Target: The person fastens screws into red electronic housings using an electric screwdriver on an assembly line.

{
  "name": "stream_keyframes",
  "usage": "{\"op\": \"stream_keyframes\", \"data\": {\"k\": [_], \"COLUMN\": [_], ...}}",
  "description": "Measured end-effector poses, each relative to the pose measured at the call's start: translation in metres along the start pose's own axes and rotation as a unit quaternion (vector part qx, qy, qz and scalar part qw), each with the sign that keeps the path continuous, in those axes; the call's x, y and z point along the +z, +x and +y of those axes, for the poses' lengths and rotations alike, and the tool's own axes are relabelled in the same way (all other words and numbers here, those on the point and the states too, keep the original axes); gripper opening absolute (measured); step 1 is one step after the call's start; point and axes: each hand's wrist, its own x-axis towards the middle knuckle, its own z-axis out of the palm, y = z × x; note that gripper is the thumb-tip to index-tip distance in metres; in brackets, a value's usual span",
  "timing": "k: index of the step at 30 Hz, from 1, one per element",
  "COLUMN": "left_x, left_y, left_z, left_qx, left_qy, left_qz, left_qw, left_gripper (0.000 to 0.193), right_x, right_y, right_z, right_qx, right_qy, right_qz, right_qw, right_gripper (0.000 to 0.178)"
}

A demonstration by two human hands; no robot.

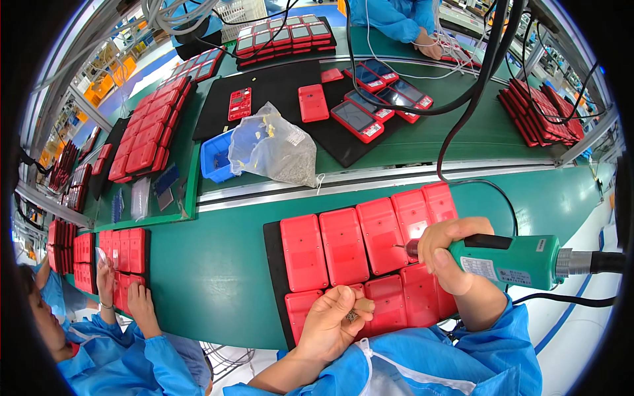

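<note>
My right hand [449, 254] is wrapped round a green electric screwdriver [538, 259], held nearly level with its cable leading off to the right. Its thin bit points left, at a red device casing [381, 236] in the back row; whether the tip touches cannot be told. Several such casings lie face down in two rows on a black mat [276, 264]. Closer to me, my left hand [327, 323] hovers over the front row, fingers curled round a small bunch of metal screws [351, 317]. The hand and sleeves partly hide the front casings.
Beyond the metal rail stand a blue bin [216, 158] and a plastic bag of small parts [284, 152]. Screened devices [360, 119] lie on a black sheet. Black cables [462, 99] hang down. A co-worker's hands [142, 305] handle red casings at left; another person's hand [428, 46] is at the back.
</note>
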Motion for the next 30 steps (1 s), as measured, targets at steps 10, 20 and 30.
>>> {"op": "stream_keyframes", "data": {"k": [10,20,30], "left_x": [-0.007,0.012,0.005], "left_y": [0.003,0.009,0.002], "left_z": [-0.004,0.002,-0.009], "left_qx": [0.035,-0.015,-0.088], "left_qy": [-0.022,0.077,0.172], "left_qz": [-0.051,-0.027,-0.122], "left_qw": [0.998,0.997,0.973], "left_gripper": [0.023,0.03,0.026], "right_x": [0.008,0.017,0.018], "right_y": [0.005,0.016,-0.001], "right_z": [0.0,-0.043,-0.06], "right_qx": [0.049,0.084,0.106], "right_qy": [-0.005,0.219,0.284], "right_qz": [0.032,0.127,0.164], "right_qw": [0.998,0.964,0.939], "right_gripper": [0.034,0.032,0.029]}}
